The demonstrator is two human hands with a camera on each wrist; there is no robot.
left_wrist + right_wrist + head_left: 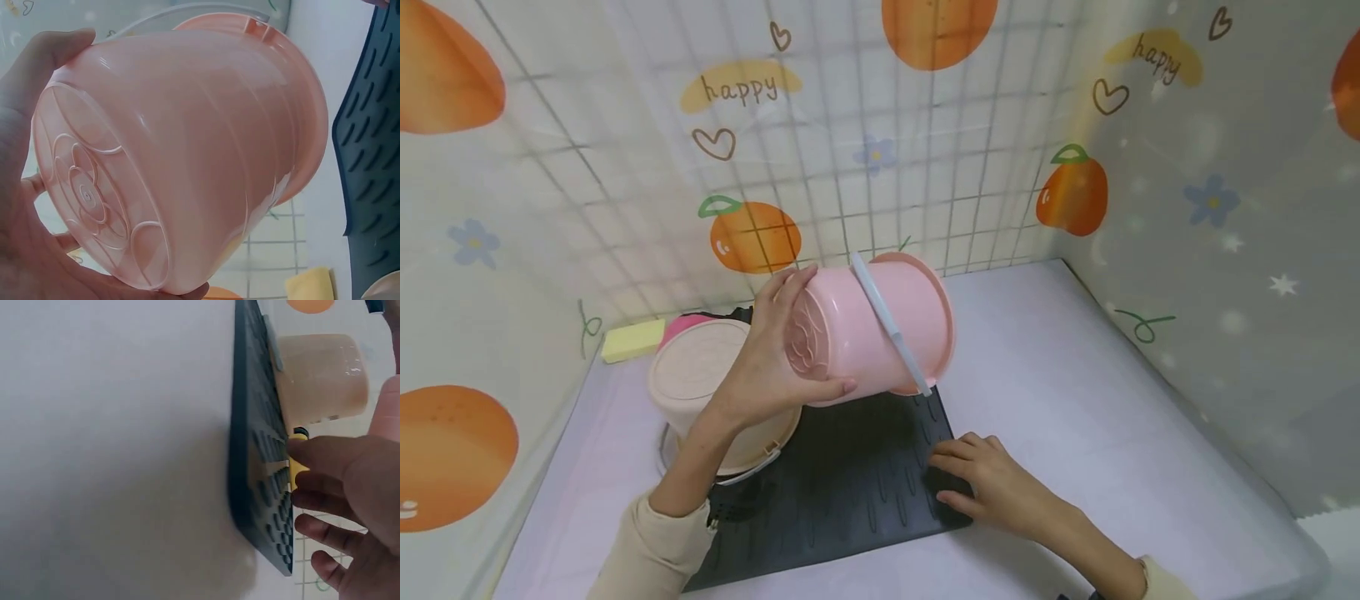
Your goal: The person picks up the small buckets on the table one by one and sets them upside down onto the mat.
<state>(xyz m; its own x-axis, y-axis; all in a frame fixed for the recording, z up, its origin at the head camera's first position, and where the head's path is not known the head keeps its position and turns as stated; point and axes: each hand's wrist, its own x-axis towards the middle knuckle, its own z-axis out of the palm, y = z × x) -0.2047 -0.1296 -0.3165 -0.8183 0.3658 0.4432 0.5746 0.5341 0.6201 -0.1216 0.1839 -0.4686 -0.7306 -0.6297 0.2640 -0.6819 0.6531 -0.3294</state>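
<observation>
A pink bucket [880, 325] is held up on its side over the dark drying mat [857, 483], its mouth toward the right. My left hand [771, 354] grips it round the bottom end, thumb and fingers spread over the edge of the base [94, 187]. The bucket's pale handle [891, 321] lies across its side. My right hand [992, 483] is at the mat's right edge with fingers loosely bent and nothing between them; in the right wrist view the fingertips are close to the mat [256, 456], and contact is hard to tell.
A cream bucket [700, 375] stands upside down on the mat's left part. Behind it lie a yellow sponge [634, 340] and something pink [683, 323]. A wire grid [917, 167] behind a printed curtain rises at the back of the white table [1075, 375].
</observation>
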